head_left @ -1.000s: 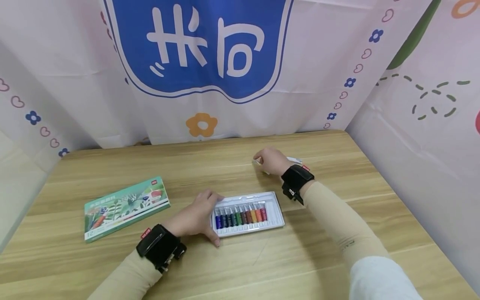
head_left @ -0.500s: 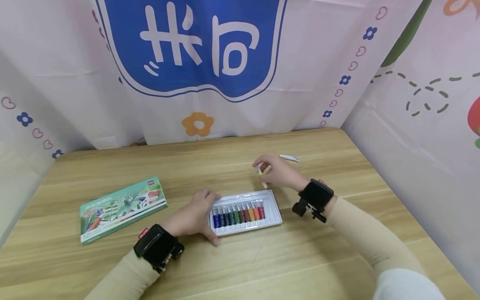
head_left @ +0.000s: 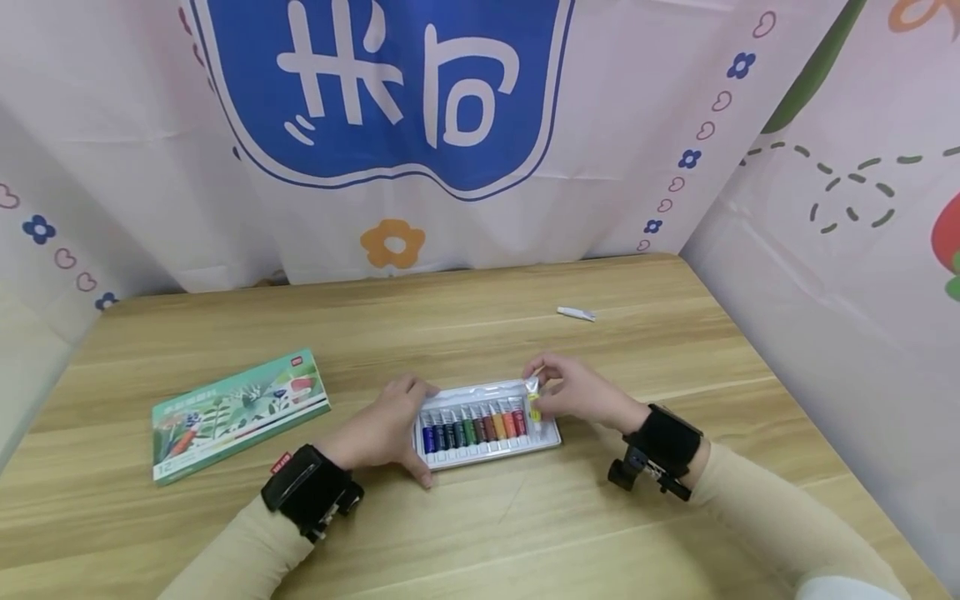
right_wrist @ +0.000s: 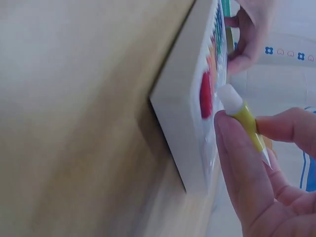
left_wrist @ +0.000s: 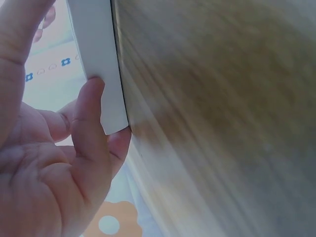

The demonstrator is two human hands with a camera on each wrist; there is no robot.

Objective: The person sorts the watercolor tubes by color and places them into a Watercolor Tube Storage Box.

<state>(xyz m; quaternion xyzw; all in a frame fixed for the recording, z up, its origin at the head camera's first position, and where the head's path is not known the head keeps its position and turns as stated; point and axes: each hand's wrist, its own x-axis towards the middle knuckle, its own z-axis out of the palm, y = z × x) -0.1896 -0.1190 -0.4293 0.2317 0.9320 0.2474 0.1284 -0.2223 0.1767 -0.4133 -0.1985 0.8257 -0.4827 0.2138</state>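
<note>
A white tray of paint tubes lies on the table, its row of coloured tubes running from blue at the left to red at the right. My left hand grips the tray's left end, thumb at the front corner and fingers at the back. In the left wrist view, fingertips lie along the tray's pale side wall. My right hand pinches a yellow paint tube between thumb and fingers, white cap towards the tray. It hovers over the tray's right end, beside the red tube.
A green illustrated paint box lies flat on the left of the table. Towards the back right lies a white tube. A printed curtain hangs behind the wooden table.
My right hand has picked the yellow paint tube up from behind the tray and brought it forward over the tray's right end. My left hand keeps its grip on the tray.
</note>
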